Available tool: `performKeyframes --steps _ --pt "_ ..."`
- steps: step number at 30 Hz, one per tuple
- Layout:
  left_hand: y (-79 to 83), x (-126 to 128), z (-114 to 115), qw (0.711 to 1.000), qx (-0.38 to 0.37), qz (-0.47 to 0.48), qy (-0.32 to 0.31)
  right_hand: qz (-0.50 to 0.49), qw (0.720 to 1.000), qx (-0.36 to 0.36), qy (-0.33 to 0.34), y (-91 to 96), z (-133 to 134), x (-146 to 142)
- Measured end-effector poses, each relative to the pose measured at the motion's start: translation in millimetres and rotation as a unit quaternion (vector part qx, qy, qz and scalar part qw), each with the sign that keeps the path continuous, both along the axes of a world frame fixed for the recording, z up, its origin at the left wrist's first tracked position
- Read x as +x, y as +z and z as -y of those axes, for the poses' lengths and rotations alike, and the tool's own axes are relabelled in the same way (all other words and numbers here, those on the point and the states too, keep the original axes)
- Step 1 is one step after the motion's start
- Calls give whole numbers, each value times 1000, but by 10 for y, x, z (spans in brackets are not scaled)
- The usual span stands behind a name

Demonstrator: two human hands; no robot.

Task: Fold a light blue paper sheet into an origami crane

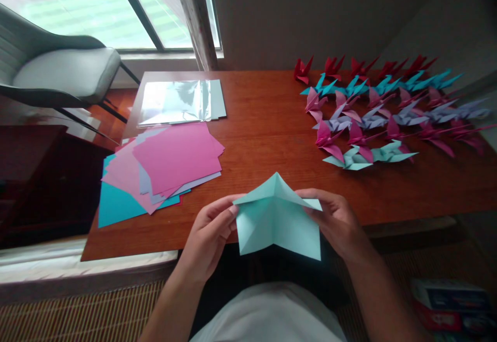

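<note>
A pale turquoise sheet of paper [277, 223], partly folded with a raised peak at its top, is held in the air over the near edge of the wooden table [264, 124]. My left hand [209, 233] pinches its left corner with fingers closed. My right hand [337, 218] grips its right side, fingers curled behind the paper.
A loose pile of pink, lilac and teal paper sheets [163, 168] lies on the table's left, with a clear plastic sleeve [178, 101] behind it. Several rows of folded paper cranes [388, 109] fill the right. A grey chair [58, 73] stands by the window. A box [452, 306] lies on the floor.
</note>
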State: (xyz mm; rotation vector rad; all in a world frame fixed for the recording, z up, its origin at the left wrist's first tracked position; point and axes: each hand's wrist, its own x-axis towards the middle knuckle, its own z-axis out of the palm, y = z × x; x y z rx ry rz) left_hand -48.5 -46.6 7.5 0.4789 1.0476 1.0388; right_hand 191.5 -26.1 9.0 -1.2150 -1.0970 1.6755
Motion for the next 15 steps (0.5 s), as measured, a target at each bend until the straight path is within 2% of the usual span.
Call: performKeyframes --steps 2,4,8,12,15 --pt "17 -11 3 999 -1 44 0 -36 999 14 6 12 -11 30" --pt "39 -9 11 999 6 49 -12 -57 998 28 27 31 -21 56" --pt "71 40 27 998 44 -29 -35 -69 993 58 80 48 -18 60" --pt "70 79 18 984 121 -117 -57 19 991 118 52 8 -6 9" --pt "73 77 -1 950 196 -228 -84 118 973 191 44 -8 -21 -43"
